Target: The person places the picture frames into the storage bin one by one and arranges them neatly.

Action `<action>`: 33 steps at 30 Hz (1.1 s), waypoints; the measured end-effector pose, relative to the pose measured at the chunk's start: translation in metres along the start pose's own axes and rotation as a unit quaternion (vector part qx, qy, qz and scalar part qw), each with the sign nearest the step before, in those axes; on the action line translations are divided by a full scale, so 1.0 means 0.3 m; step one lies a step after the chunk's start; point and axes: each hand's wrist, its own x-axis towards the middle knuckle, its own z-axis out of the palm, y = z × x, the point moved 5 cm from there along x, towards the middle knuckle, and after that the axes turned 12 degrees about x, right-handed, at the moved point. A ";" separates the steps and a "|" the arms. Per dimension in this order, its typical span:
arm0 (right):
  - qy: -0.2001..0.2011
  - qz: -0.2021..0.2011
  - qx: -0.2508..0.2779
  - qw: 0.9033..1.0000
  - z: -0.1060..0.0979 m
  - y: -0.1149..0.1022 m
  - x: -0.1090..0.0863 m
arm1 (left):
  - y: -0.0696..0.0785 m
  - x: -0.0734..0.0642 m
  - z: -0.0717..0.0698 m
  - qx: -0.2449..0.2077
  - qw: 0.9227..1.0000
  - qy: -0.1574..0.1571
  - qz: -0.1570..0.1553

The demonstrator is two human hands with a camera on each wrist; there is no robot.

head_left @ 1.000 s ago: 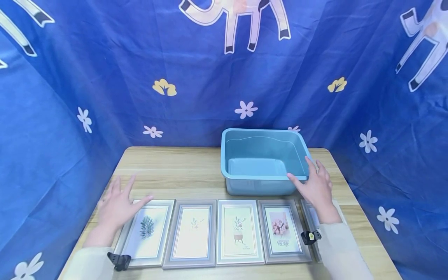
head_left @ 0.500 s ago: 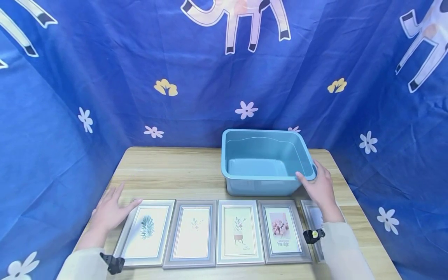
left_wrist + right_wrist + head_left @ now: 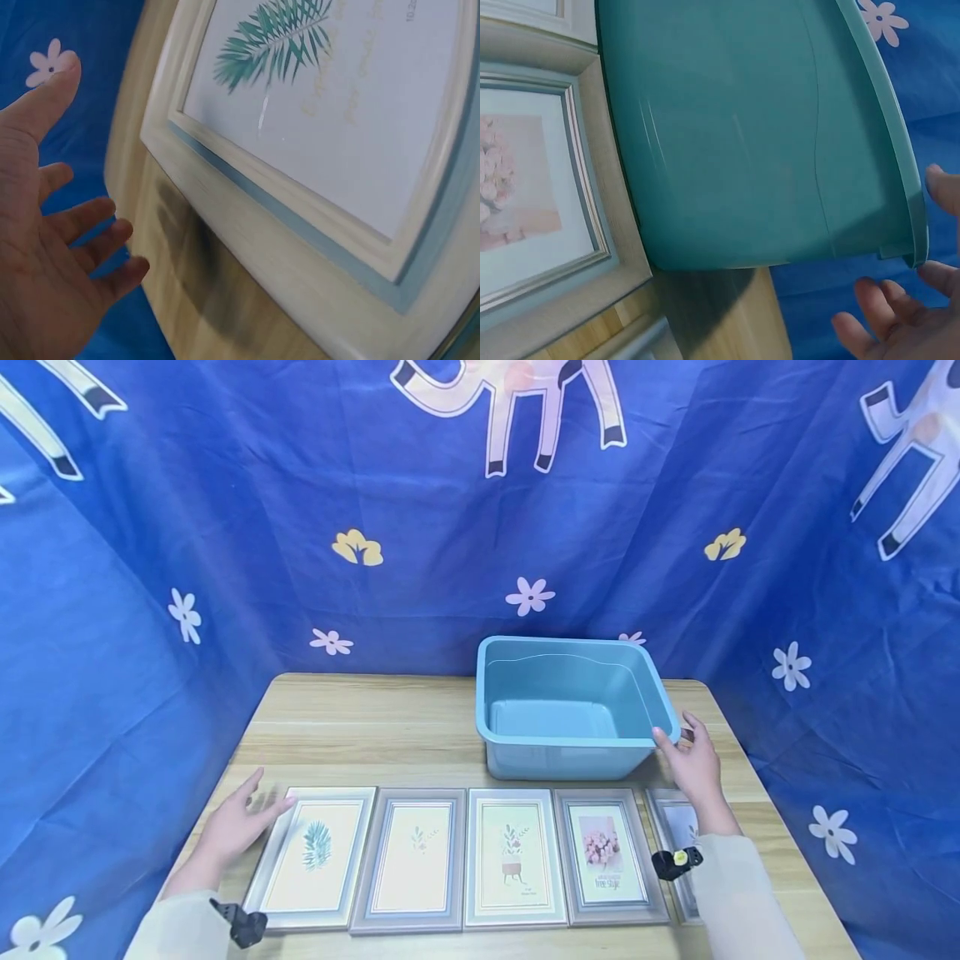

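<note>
Several picture frames lie in a row along the near side of the table. Beside the leftmost frame (image 3: 315, 860), with a green leaf print (image 3: 274, 37), hovers my left hand (image 3: 232, 827), thumb and fingers spread, holding nothing. Behind the row stands a blue plastic bin (image 3: 558, 760), its inside bare. Near the bin's front right corner is my right hand (image 3: 693, 768), fingers loosely bent and thumb apart. In the right wrist view the fingers (image 3: 877, 307) lie just outside the bin's rim (image 3: 907, 172); I cannot tell whether one touches it.
Between these lie a frame with a faint plant print (image 3: 407, 860), one with a potted plant (image 3: 516, 860) and one with pink flowers (image 3: 609, 856). My right forearm partly covers the rightmost frame (image 3: 675, 814). A blue patterned curtain (image 3: 420, 602) surrounds the wooden table (image 3: 360, 718).
My left hand has drawn back down and left from above the leaf frame. The right hand has shifted slightly right along the bin's corner. Bin and frames have stayed in place.
</note>
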 end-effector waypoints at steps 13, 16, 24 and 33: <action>0.034 0.068 0.164 0.984 0.000 0.043 0.026 | -0.067 0.008 0.063 -0.043 0.999 -0.003 0.010; 0.036 0.063 0.197 0.978 0.001 0.051 0.034 | -0.075 0.009 0.072 -0.051 0.999 0.004 0.010; 0.036 0.051 0.319 0.946 -0.002 0.082 0.059 | -0.079 0.020 0.087 -0.089 0.996 0.014 0.022; 0.057 0.132 0.377 0.915 0.003 0.045 0.045 | -0.091 0.054 0.119 -0.152 0.988 0.008 -0.008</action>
